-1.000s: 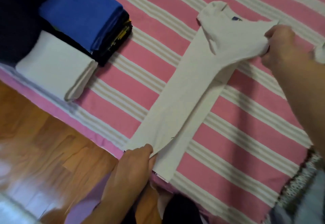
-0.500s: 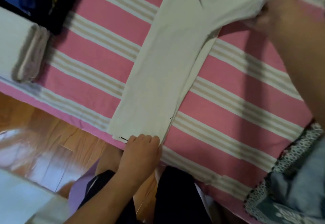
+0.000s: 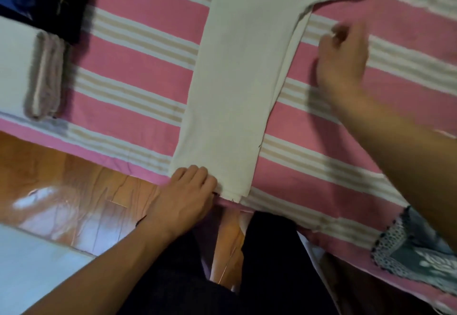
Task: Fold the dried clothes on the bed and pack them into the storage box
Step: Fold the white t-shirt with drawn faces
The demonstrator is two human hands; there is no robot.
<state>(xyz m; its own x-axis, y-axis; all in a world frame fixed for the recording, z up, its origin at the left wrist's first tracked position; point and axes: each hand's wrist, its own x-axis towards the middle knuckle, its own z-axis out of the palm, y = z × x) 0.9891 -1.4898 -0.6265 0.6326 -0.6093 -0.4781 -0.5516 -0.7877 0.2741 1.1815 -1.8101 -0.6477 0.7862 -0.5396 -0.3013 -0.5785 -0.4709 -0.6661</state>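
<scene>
On pink striped bed [image 3: 138,84], left hand [image 3: 184,198] grip pinching white garment [image 3: 237,79], right hand [image 3: 342,62] loose, wood floor [image 3: 74,178].

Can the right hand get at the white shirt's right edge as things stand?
Probably yes. The right hand hovers over bare striped sheet just beside the white shirt, holding nothing, with nothing between them. The left hand only grips the bottom hem.

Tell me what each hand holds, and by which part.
Left hand grips the white garment at its bottom hem corner. Right hand holds nothing.
</scene>
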